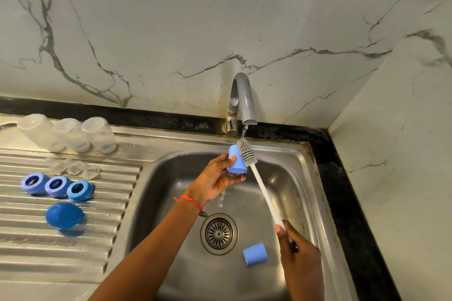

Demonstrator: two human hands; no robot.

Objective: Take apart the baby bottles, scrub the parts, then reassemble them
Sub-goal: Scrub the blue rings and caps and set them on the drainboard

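My left hand (pixel 217 176) grips a light blue bottle cap (pixel 236 160) over the sink, under the running tap. My right hand (pixel 299 252) holds the white handle of a bottle brush (pixel 263 190); its grey bristle head (pixel 247 154) lies against the cap's right side in the water stream. A second light blue cap (pixel 255 253) lies on its side in the sink bottom. On the drainboard stand three clear bottle bodies (pixel 69 134) upside down, three clear nipples (pixel 73 167), three blue collar rings (pixel 57 186) and a darker blue cap (pixel 64 215).
The steel sink basin (pixel 171 173) has a round drain strainer (pixel 219 233) in its middle. The chrome tap (pixel 242 100) rises at the back edge with water flowing. A marble wall stands behind and to the right, with a black counter strip (pixel 347 190) along the sink.
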